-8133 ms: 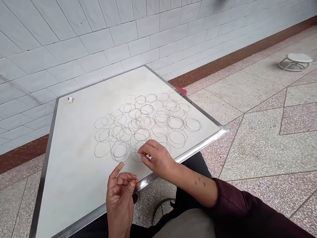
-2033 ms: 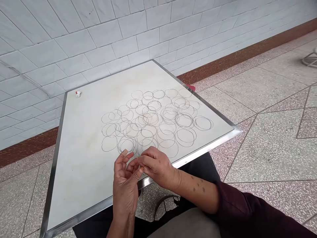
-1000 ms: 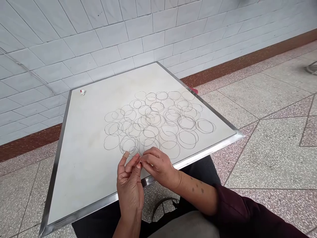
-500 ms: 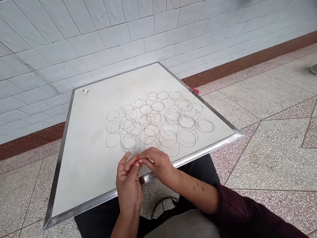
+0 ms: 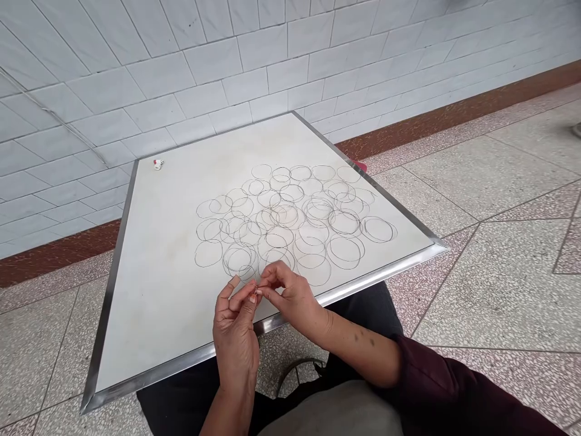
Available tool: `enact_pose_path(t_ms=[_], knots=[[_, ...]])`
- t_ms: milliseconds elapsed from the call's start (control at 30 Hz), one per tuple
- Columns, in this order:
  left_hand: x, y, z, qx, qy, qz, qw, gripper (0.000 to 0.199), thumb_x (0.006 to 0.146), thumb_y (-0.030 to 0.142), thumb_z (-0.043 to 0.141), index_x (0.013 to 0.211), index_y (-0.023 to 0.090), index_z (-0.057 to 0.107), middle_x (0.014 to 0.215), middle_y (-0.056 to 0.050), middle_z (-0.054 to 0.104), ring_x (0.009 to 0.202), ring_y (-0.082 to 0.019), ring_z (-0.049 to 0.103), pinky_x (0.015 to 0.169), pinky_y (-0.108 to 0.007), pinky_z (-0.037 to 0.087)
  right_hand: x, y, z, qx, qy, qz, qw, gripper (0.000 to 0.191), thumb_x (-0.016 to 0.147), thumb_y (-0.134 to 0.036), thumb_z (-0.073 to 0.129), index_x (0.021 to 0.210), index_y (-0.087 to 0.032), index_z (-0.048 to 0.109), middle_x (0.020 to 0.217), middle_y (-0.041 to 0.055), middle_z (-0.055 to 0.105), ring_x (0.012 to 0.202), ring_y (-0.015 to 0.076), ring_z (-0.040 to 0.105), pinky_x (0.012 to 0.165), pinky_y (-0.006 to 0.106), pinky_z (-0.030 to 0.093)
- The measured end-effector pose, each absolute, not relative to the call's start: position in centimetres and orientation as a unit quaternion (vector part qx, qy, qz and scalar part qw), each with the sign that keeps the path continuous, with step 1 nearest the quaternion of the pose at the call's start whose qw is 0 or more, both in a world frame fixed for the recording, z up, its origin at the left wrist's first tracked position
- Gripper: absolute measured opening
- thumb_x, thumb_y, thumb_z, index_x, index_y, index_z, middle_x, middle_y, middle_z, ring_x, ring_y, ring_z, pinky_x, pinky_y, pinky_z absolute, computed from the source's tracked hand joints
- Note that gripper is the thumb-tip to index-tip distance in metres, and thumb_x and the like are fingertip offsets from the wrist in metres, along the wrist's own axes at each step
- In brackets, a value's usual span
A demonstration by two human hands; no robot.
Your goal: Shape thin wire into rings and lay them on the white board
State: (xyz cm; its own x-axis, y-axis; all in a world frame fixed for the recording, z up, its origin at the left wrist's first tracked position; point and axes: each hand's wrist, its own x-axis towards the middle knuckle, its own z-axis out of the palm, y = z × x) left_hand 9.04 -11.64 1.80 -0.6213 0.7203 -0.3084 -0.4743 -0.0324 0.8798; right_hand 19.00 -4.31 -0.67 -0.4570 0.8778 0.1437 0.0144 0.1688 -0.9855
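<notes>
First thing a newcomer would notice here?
The mass of thin wire rings, overlapping in a loose cluster across the middle of the metal-edged white board. Just below them, near the board's front edge, the left hand and right hand meet, pinching a tiny wire piece. A small white-and-red object sits apart near the far left corner.

A steel-edged white tabletop [image 5: 149, 303] carries overlapping wire rings [image 5: 281, 224] and, near one corner, a tiny red-and-white object [image 5: 158, 164].
</notes>
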Motion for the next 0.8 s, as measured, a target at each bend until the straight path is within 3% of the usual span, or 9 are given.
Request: enact_pose_path(t_ms=[267, 533, 800], knots=[[8.9, -11.8, 1.7, 0.128, 0.564, 0.710, 0.402, 0.049, 0.075, 0.023, 0.082, 0.120, 0.021, 0.062, 0.101, -0.004, 0.076, 0.106, -0.020, 0.069, 0.107, -0.042, 0.043, 19.0, -4.3, -0.1, -0.347, -0.625, 0.591, 0.374, 0.017, 0.083, -0.022, 0.068, 0.095, -0.023, 0.057, 0.080, -0.0028, 0.070, 0.077, 0.0154, 0.069, 0.075, 0.032, 0.053], [8.8, -12.0, 1.9, 0.140, 0.569, 0.703, 0.402, 0.049, 0.074, 0.024, 0.082, 0.119, 0.021, 0.063, 0.095, -0.005, 0.077, 0.109, -0.022, 0.068, 0.107, -0.042, 0.043, 18.4, -3.9, -1.3, -0.247, -0.474, 0.754, 0.381, 0.032, 0.075, -0.036, 0.080, 0.091, -0.022, 0.056, 0.078, -0.0035, 0.067, 0.073, 0.0146, 0.068, 0.077, 0.033, 0.056], [8.5, -12.0, 1.5, 0.138, 0.576, 0.691, 0.414, 0.054, 0.071, 0.025, 0.084, 0.119, 0.020, 0.061, 0.093, -0.006, 0.078, 0.106, -0.023, 0.069, 0.102, -0.042, 0.046, 18.9, -3.5, -1.1, -0.244, -0.427, 0.822, 0.288, 0.036, 0.071, -0.033, 0.084, 0.102, -0.020, 0.067, 0.082, -0.0017, 0.068, 0.078, 0.0133, 0.066, 0.086, 0.034, 0.053]])
